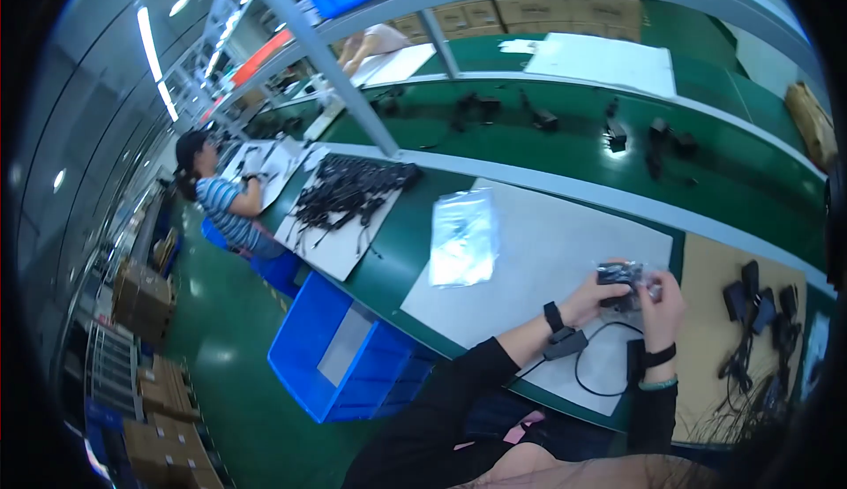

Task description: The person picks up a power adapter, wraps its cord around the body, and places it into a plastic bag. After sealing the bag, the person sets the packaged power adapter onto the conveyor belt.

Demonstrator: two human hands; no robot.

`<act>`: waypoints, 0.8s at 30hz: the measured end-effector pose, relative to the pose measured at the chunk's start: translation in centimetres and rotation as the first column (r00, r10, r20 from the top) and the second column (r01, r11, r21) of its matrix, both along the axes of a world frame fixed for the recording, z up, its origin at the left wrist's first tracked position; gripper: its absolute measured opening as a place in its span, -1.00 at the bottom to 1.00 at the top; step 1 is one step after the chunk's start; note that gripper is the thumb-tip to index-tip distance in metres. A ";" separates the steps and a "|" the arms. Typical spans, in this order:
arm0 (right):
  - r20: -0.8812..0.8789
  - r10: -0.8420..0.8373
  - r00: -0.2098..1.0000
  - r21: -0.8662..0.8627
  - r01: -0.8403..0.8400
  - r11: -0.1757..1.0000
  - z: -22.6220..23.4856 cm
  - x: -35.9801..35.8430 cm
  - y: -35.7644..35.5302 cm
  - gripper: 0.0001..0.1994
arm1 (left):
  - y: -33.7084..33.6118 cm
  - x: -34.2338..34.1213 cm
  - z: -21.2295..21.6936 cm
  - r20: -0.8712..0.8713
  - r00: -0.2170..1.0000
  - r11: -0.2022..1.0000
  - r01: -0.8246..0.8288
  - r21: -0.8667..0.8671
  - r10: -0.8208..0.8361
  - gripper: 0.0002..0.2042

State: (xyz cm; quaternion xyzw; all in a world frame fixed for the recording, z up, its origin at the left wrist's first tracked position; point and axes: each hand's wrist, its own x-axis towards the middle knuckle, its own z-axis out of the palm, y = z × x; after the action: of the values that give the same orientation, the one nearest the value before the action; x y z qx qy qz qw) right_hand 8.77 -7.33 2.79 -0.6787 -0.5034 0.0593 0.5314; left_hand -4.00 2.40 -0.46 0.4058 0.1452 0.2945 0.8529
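Observation:
Above the white work mat (534,304), my left hand (582,302) is closed round a black power adapter (615,274). A crinkled transparent plastic bag (651,279) covers part of it. My right hand (663,311) pinches the bag from the other side. The adapter's lower part is hidden by the fingers and the shiny film. Black straps with small dark boxes (565,344) sit on both wrists, and a black cable (578,374) loops between them. Left of my hands lies a stack of flat transparent bags (463,237).
Several black adapters with cords (750,308) lie on a brown mat at the right. A pile of black cables (348,193) covers a board at the left. Blue bins (326,348) stand below the bench edge. Spaced adapters (544,120) rest on the green belt behind. A person (231,193) sits farther left.

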 end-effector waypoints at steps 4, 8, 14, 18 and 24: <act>-0.013 0.043 0.999 -0.004 -0.043 0.999 -1.1 -0.2 0.7 -0.89 | 0.3 -0.8 0.1 0.104 0.990 0.976 0.113 -0.185 -0.095 -0.54; 0.070 0.113 0.991 0.085 -0.118 0.989 -1.0 -0.7 0.9 -0.89 | 0.3 -0.9 -0.4 0.107 0.994 0.986 0.053 -0.160 -0.036 -0.55; 0.117 0.088 0.989 0.160 -0.106 0.981 -1.1 -0.8 0.9 -0.92 | 1.0 -0.4 -1.4 0.033 0.999 0.999 -0.011 0.052 0.010 -0.59; -0.452 0.154 0.878 0.217 -0.060 0.974 -4.0 1.9 0.2 -0.90 | 1.8 -0.9 -0.9 0.066 0.998 0.998 -0.014 0.063 0.010 -0.59; -0.466 0.164 0.870 0.372 0.024 0.928 -2.3 2.5 -0.3 -0.88 | 2.0 -1.9 0.2 0.171 0.982 0.995 0.089 -0.042 -0.081 -0.59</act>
State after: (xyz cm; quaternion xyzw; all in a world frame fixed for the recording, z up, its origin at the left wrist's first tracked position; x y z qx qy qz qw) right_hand 11.25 -7.63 0.54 -0.5115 -0.3795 0.1539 0.7555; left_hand -5.93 4.38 -0.26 0.3639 0.0619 0.2877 0.8837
